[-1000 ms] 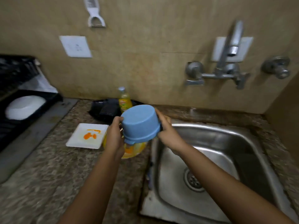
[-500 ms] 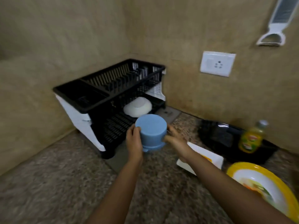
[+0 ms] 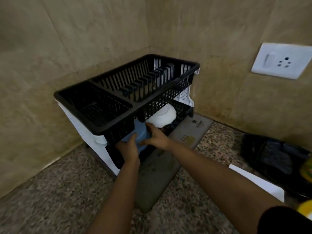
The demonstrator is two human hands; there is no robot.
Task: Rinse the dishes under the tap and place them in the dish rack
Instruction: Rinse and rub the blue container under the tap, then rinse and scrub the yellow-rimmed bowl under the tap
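Both hands, left hand (image 3: 129, 147) and right hand (image 3: 156, 138), fingers gripping the blue bowl (image 3: 139, 132) inside the black dish rack (image 3: 118, 114), white bowl (image 3: 162, 116) at 2 o'clock.

The two-tier black plastic dish rack (image 3: 128, 92) stands in the corner on the speckled stone surface (image 3: 50, 191). In its lower tier, the round blue plastic bowl (image 3: 141, 132) sits left of the upturned white bowl (image 3: 163, 116) (just beside it). A grey mat (image 3: 168, 159) lies under and before the rack.

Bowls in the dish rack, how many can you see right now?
2. A blue plastic bowl sits in the black rack's lower tier between both hands; a white upturned bowl lies right of it. Others may be hidden.
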